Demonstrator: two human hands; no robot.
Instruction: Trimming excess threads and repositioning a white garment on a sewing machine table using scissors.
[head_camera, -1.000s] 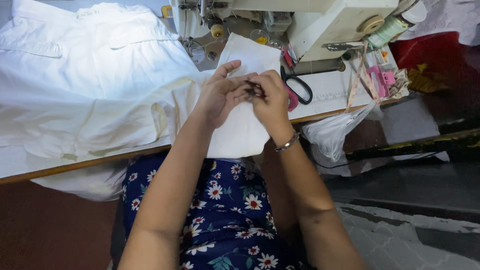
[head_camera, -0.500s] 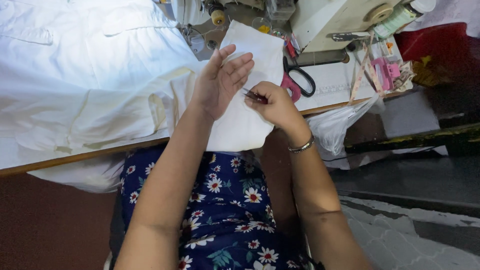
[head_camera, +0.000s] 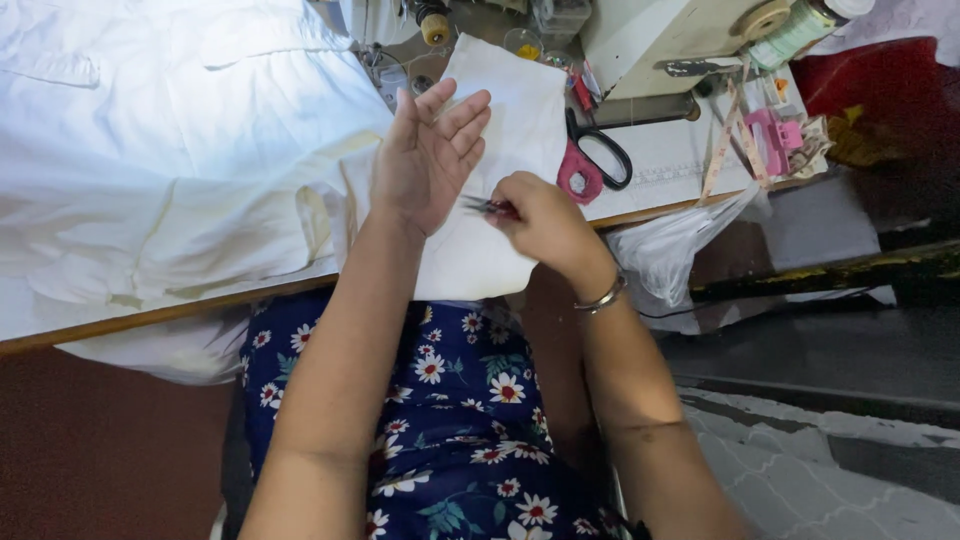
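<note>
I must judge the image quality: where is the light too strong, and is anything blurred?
Head view: the white cloth garment at upper left is overexposed, its folds washed out; the floor at lower left lies in dark shadow; the right hand looks slightly soft.

Scissors (head_camera: 592, 160) on table (head_camera: 680, 170) right of cloth piece (head_camera: 510, 110), sewing machine (head_camera: 660, 40) behind.

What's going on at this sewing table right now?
A person sits at a sewing table covered with white fabric. The right hand grips a small metal tool, probably snips or tweezers, pointed at the open left hand. Pink-handled scissors lie beside the sewing machine.
</note>
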